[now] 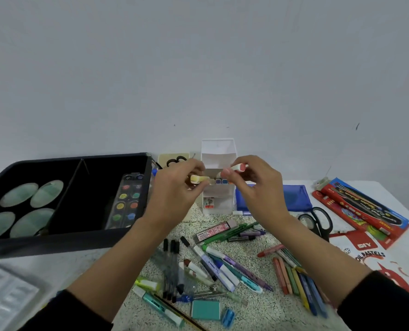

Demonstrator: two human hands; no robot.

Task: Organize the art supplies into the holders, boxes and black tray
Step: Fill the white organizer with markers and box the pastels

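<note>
My left hand (pixel 174 187) pinches a yellow-capped marker (pixel 197 179) just in front of the white holder (pixel 219 163). My right hand (pixel 256 185) pinches a red-capped marker (pixel 239 167) beside the holder's open middle tier. Several marker caps (pixel 219 181) show in that tier. The black tray (pixel 55 242) stands at the left, with a watercolour paint set (pixel 124 201) and several green oval palettes (pixel 19 194) inside. Loose pens, markers and pastels (pixel 222 266) lie scattered on the speckled mat below my hands.
Black scissors (pixel 318 222) and a blue pouch (pixel 292 198) lie right of the holder. Brush packs (pixel 361 209) and an oil pastels box (pixel 375 256) sit at the far right. A white palette (pixel 5 297) is at the front left. A teal eraser (pixel 205 309) lies near the front edge.
</note>
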